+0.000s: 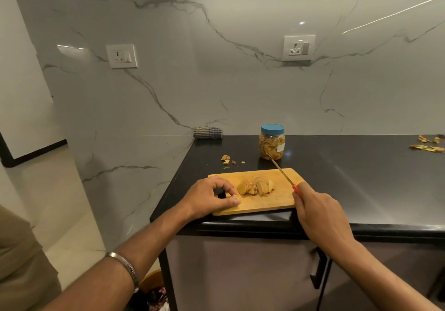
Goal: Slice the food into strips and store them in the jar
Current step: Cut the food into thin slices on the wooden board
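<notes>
A wooden cutting board lies at the near left corner of the black counter. A row of yellow-brown food slices sits on its middle. My left hand rests on the board's left end and pinches a small piece of the food between thumb and fingers. My right hand grips the red handle of a thin knife; its blade points up and away over the board's right part, clear of the slices. Behind the board stands a clear jar with a blue lid on, nearly full of strips.
Small food scraps lie on the counter left of the jar. More peelings lie at the far right. A folded checked cloth sits against the marble wall. The counter's edge drops off just left of the board.
</notes>
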